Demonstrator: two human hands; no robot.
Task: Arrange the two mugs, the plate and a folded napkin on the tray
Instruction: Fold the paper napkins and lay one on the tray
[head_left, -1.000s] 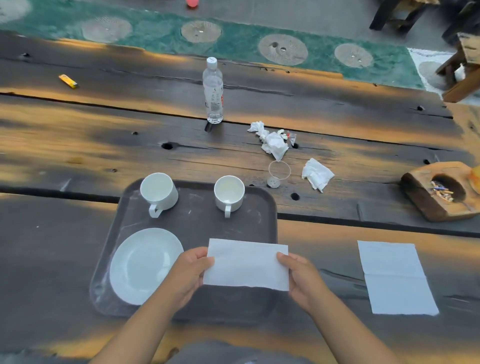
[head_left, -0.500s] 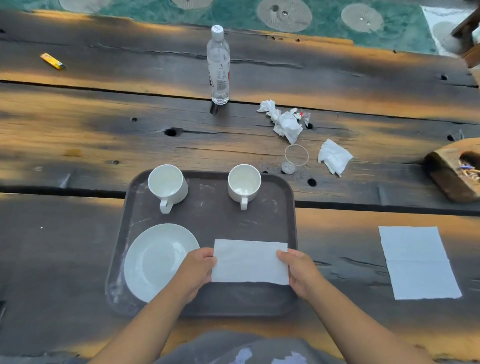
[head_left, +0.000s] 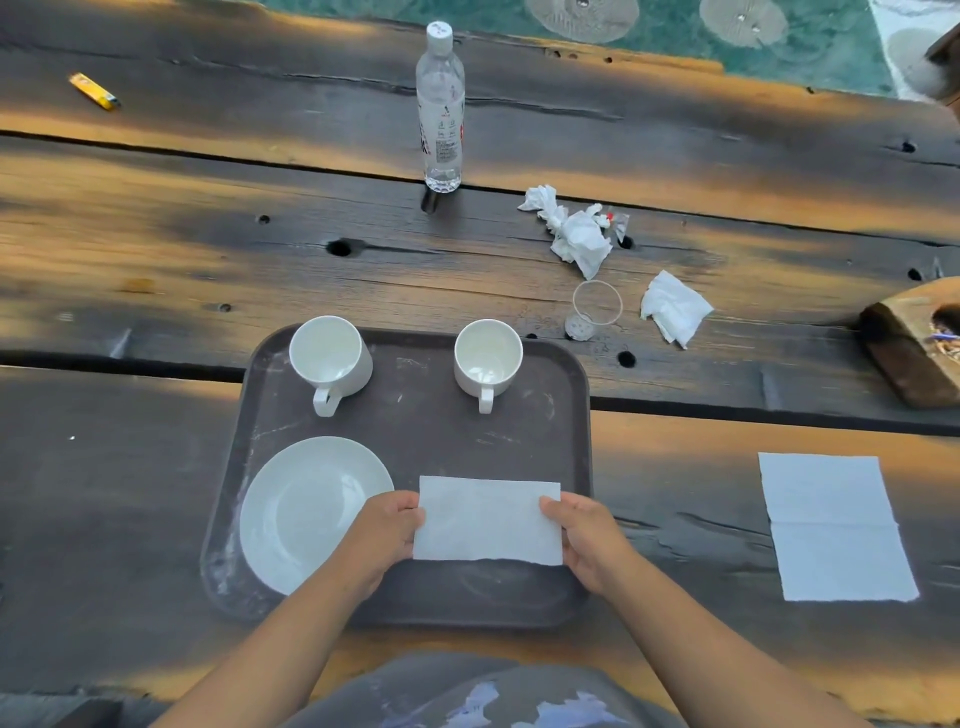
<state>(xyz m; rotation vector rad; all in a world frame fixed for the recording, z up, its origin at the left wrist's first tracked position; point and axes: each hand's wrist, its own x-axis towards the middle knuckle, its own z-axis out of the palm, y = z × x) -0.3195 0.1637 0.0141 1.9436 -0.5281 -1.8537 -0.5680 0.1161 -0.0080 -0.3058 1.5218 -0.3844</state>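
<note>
A dark brown tray (head_left: 415, 431) lies on the wooden table in front of me. Two white mugs stand upright at its far edge, one at the left (head_left: 330, 358) and one at the right (head_left: 487, 358), handles toward me. A white plate (head_left: 301, 512) rests in the tray's near left corner. I hold a folded white napkin (head_left: 488, 519) over the tray's near right part: my left hand (head_left: 382, 535) grips its left edge, partly covering the plate's rim, and my right hand (head_left: 587, 540) grips its right edge.
A second flat napkin (head_left: 836, 527) lies on the table to the right. Behind the tray are a clear plastic cup (head_left: 592, 312), crumpled tissues (head_left: 576, 234), another tissue (head_left: 675, 306) and a water bottle (head_left: 440, 109). A wooden ashtray (head_left: 914, 348) sits far right, a yellow lighter (head_left: 94, 91) far left.
The napkin, held in both hands, has come slightly lower and further over the tray. My view has tilted down and nearer, so the table's far side has slid out of view.
</note>
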